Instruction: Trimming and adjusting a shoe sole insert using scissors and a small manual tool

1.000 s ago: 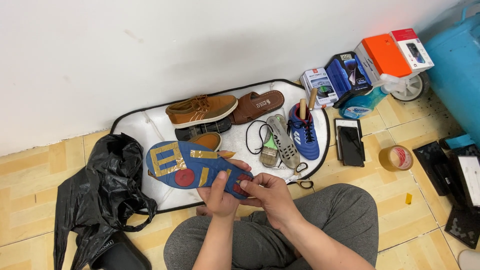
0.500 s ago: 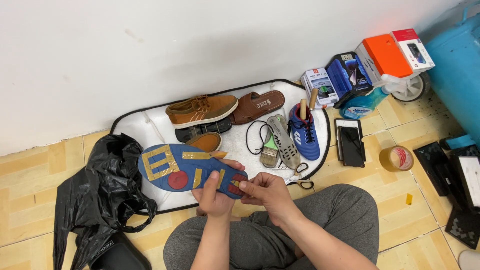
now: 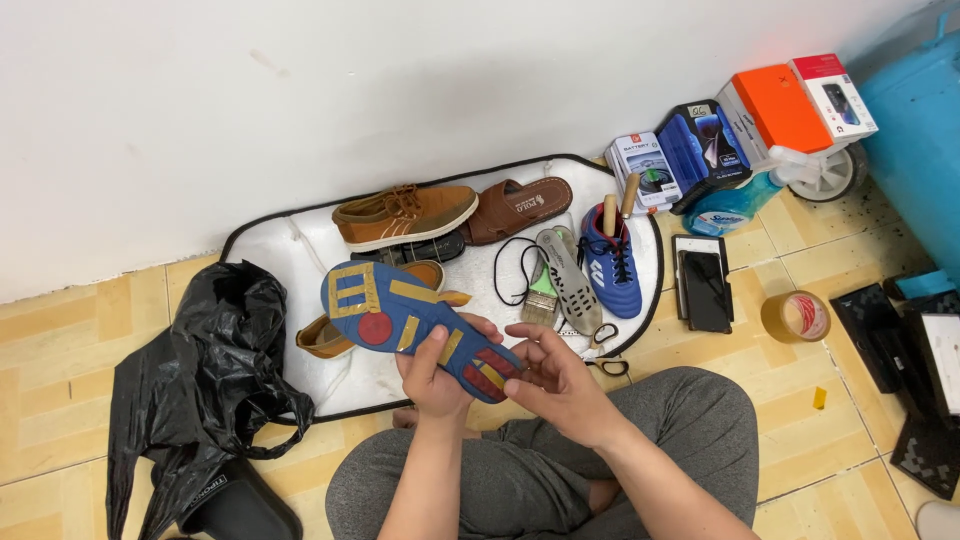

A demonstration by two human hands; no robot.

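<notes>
Item: blue insole point(image 3: 410, 320), marked with yellow strips and red patches, held above the white mat point(image 3: 300, 250) in front of the seated person's lap. It is out of any shoe, patterned side up, one end angled away to the upper left, the other end lying in the hands.

Progress, as judged from the layout: the insole is already separated from its footwear and under handling. A second, grey insole point(image 3: 568, 282) lies on the mat beside the blue sports shoe point(image 3: 612, 268), whose opening holds two wooden handles. A loose black lace point(image 3: 515, 270) lies nearby, so that shoe looks stripped down. Nothing shown is refitted; whatever is being done to the blue insole appears to be midway.

Grip:
- Left hand point(image 3: 435, 375) – closed on the near end of the insole from below, thumb laid across the top face, fingers curled under; it bears the weight.
- Right hand point(image 3: 560, 385) – fingers loosely bent, fingertips touching the edge of the red patch at the near end; a light contact, not a full clasp.

Surroundings: tan lace-up shoe point(image 3: 405, 215) and brown sandal point(image 3: 520, 205) on the mat by the wall; a small brush point(image 3: 540, 300) and scissors point(image 3: 605, 362) close to the right hand; black plastic bag point(image 3: 200, 380) to the left; roll of tape point(image 3: 795, 316) and stacked boxes point(image 3: 740, 130) well apart on the tiled floor point(image 3: 60, 350).
</notes>
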